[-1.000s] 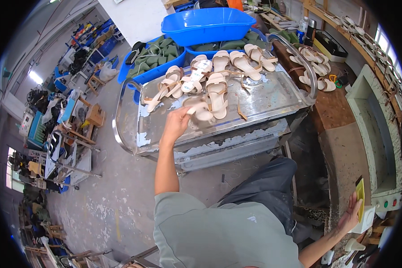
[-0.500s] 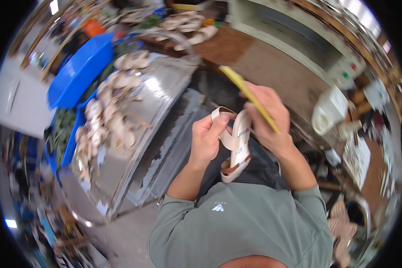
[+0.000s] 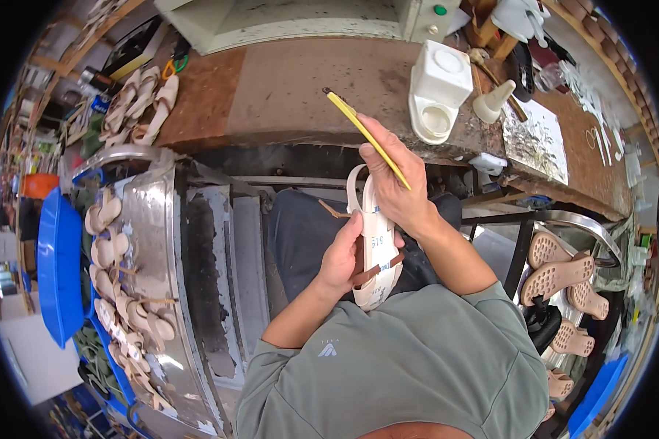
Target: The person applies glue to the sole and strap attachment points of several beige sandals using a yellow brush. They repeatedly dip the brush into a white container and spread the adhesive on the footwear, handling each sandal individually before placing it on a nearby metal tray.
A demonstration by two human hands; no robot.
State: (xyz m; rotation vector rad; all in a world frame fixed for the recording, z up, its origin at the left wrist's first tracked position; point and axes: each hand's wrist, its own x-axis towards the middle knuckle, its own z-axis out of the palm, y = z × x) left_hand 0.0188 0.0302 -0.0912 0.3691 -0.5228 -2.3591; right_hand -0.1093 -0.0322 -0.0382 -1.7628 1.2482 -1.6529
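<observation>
Overhead, as the head view looks down, a worn brown wooden counter (image 3: 293,84) runs from ten to two o'clock, its front edge ragged. At twelve o'clock stands a pale green metal box (image 3: 293,25) with an open hollow; a glossy white plastic container (image 3: 441,84) sits at one, and a cream cone (image 3: 493,102) and a stained paper (image 3: 534,139) lie toward two. Pale strappy sandals and green-and-orange scissors (image 3: 174,67) rest at ten. A scuffed, shiny metal cart (image 3: 150,212) carries more sandals at eight, beside a smooth blue tub (image 3: 58,271) at nine. Just below centre, toward five, is a cream sandal (image 3: 378,252) with brown straps, its smooth insole printed in blue. The left hand (image 3: 340,256) has its grip pinching the sandal's side; the right hand (image 3: 403,175) has its grip closed around a thin yellow stick (image 3: 365,134), against the sandal's upper end.
</observation>
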